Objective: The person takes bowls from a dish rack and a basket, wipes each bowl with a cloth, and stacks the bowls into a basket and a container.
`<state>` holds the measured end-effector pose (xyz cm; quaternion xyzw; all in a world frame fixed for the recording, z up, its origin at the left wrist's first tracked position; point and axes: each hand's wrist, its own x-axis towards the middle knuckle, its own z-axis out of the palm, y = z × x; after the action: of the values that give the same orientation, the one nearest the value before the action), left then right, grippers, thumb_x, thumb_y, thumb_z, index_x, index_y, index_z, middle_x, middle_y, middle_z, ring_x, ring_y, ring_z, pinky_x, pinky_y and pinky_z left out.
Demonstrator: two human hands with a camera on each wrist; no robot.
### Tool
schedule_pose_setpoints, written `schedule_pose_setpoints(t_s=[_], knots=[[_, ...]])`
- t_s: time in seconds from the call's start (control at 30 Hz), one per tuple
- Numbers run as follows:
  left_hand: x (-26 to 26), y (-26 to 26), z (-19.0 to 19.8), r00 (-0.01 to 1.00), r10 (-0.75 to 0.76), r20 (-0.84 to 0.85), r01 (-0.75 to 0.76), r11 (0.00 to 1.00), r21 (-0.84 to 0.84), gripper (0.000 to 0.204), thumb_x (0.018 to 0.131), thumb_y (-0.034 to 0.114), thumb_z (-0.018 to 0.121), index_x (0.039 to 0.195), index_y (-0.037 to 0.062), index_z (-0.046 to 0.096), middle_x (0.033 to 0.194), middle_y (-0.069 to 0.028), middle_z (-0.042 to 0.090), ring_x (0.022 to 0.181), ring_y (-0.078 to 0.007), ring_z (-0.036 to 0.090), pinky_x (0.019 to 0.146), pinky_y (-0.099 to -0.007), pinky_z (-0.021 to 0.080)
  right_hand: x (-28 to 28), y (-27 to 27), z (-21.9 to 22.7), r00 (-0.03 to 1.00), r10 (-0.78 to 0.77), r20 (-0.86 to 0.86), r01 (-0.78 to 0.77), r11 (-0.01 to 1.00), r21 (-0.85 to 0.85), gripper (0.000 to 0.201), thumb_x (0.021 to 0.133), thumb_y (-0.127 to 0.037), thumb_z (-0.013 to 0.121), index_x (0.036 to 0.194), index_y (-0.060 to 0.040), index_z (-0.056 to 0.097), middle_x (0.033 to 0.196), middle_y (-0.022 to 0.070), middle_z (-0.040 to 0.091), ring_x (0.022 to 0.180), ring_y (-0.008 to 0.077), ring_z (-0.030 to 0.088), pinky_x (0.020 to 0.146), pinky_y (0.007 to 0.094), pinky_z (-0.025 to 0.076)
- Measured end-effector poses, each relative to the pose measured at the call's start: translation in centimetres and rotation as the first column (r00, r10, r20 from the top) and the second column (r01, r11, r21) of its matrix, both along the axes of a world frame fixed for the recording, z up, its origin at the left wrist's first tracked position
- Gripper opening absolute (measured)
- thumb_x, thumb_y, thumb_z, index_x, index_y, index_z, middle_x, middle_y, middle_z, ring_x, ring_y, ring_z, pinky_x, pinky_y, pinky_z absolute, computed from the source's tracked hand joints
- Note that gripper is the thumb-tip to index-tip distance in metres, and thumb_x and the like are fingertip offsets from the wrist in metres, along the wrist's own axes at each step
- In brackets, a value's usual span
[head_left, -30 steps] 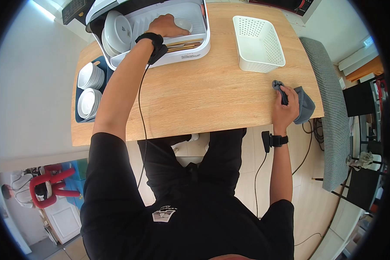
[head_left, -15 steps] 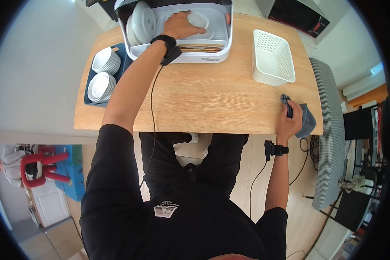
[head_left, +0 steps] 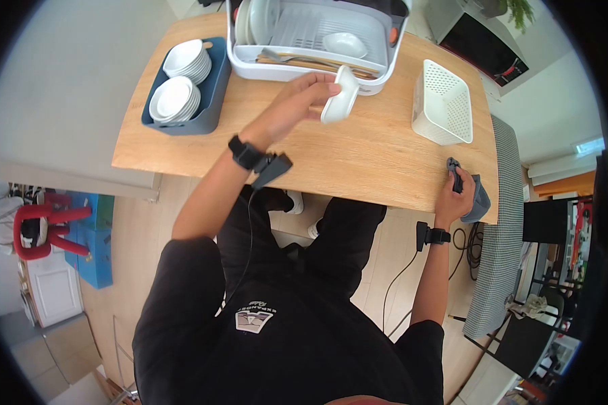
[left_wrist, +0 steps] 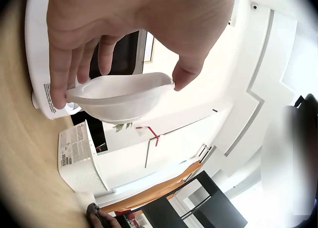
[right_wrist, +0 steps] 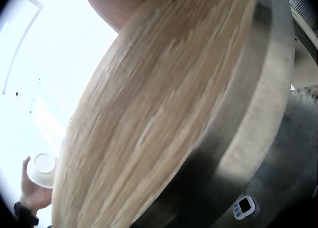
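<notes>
My left hand [head_left: 287,111] pinches a small white bowl [head_left: 342,96] by its rim, holding it tipped on its side in front of the dish box [head_left: 297,73]. In the left wrist view the bowl [left_wrist: 121,101] is between thumb and fingertips, and its inside shows no food. At the table's right front corner, my right hand [head_left: 454,200] grips a bunched dark grey cloth [head_left: 479,202], part of which spreads out beside the hand. Inside the dish box lie another white bowl [head_left: 344,44], upright white plates [head_left: 263,23], and chopsticks with a fork in the front slot.
A blue-grey bin [head_left: 213,101] with two stacks of white bowls [head_left: 175,100] stands on the left of the table [head_left: 284,145]. A white perforated basket [head_left: 446,108] stands at the right. Beyond the right edge is a checked bench [head_left: 500,223].
My left hand has come out of the dish box with a bowl, moving toward me and to the right. The right hand keeps its hold on the cloth. The head view has shifted.
</notes>
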<state>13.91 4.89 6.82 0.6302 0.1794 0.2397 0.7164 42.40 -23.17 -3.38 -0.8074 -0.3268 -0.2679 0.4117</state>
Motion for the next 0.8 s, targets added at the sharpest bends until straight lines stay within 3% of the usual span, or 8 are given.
schedule_pose_setpoints(t_s=[0.07,0.13,0.17,0.33,0.43,0.53,0.63,0.8], knots=[[-2.4,-2.4,-1.2,0.998,0.002,0.066,0.010,0.984,-0.176,0.056,0.098,0.046,0.059,0.132,0.0016,0.055,0.121,-0.0119,0.065,0.111,-0.0218,0.065,0.089,-0.0387,0.058,-0.2,0.1,0.0,1.000,0.017,-0.017,-0.018,1.000,-0.004,0.019,0.083,-0.003,0.074,0.102,-0.0052,0.073,0.107,0.0072,0.072,0.100,0.0264,0.069,0.089,0.0356,0.053],[-4.4,-4.3,-2.5,0.979,0.163,0.125,-0.090,0.887,-0.453,0.054,0.104,0.045,0.045,0.135,0.0019,0.050,0.123,-0.0125,0.063,0.112,-0.0230,0.065,0.088,-0.0433,0.059,-0.3,0.0,0.1,1.000,0.009,-0.021,-0.009,1.000,-0.023,0.019,0.084,-0.003,0.074,0.103,-0.0052,0.073,0.107,0.0062,0.073,0.100,0.0247,0.069,0.089,0.0349,0.053],[-5.3,-4.8,-3.1,0.974,0.186,0.127,-0.111,0.887,-0.448,0.060,0.105,0.048,0.037,0.143,0.0023,0.044,0.134,-0.0152,0.060,0.120,-0.0306,0.063,0.093,-0.0515,0.056,-0.1,0.0,0.1,1.000,0.020,-0.018,-0.021,0.999,-0.036,0.019,0.084,-0.003,0.074,0.103,-0.0052,0.073,0.107,0.0062,0.073,0.100,0.0247,0.069,0.089,0.0349,0.053],[-8.6,-7.4,-4.7,0.952,0.259,0.161,-0.125,0.814,-0.568,0.059,0.105,0.044,0.036,0.144,-0.0004,0.041,0.134,-0.0175,0.059,0.120,-0.0291,0.064,0.090,-0.0474,0.060,0.6,-0.3,0.1,0.992,0.121,0.034,-0.120,0.992,-0.030,0.021,0.086,-0.005,0.077,0.106,-0.0026,0.073,0.109,0.0097,0.073,0.101,0.0243,0.069,0.092,0.0342,0.052],[-9.1,-7.8,-5.8,0.942,0.305,0.139,-0.174,0.801,-0.573,0.054,0.106,0.039,0.039,0.142,-0.0011,0.045,0.134,-0.0158,0.060,0.120,-0.0311,0.062,0.094,-0.0517,0.057,-0.5,0.3,0.4,0.986,0.147,0.083,-0.150,0.988,0.032,0.021,0.086,-0.004,0.078,0.107,-0.0017,0.072,0.110,0.0102,0.073,0.101,0.0227,0.069,0.092,0.0335,0.052],[-8.9,-8.6,-6.5,0.967,0.254,0.038,-0.215,0.881,-0.421,0.048,0.107,0.035,0.046,0.134,-0.0027,0.056,0.125,-0.0143,0.065,0.111,-0.0255,0.066,0.090,-0.0447,0.060,-4.2,2.2,2.8,0.956,0.294,-0.006,-0.289,0.943,0.164,0.022,0.086,-0.003,0.078,0.108,-0.0008,0.072,0.111,0.0097,0.072,0.102,0.0205,0.067,0.091,0.0321,0.052],[-8.1,-9.5,-5.5,0.972,0.233,-0.022,-0.231,0.944,-0.237,0.041,0.103,0.033,0.061,0.128,0.0002,0.066,0.107,-0.0058,0.071,0.097,-0.0104,0.066,0.077,-0.0268,0.059,-8.4,4.4,5.9,0.897,0.431,-0.099,-0.405,0.891,0.207,0.022,0.086,0.005,0.074,0.107,0.0001,0.071,0.113,0.0104,0.069,0.106,0.0206,0.065,0.093,0.0319,0.052],[-8.1,-11.2,-3.6,0.993,0.107,-0.048,-0.113,0.982,-0.152,0.035,0.100,0.022,0.068,0.129,0.0013,0.067,0.104,-0.0041,0.072,0.090,-0.0087,0.067,0.073,-0.0236,0.058,-15.5,6.6,10.8,0.654,0.751,-0.091,-0.745,0.660,0.098,0.025,0.079,0.008,0.076,0.102,-0.0018,0.076,0.108,0.0111,0.071,0.097,0.0218,0.070,0.081,0.0303,0.057]])
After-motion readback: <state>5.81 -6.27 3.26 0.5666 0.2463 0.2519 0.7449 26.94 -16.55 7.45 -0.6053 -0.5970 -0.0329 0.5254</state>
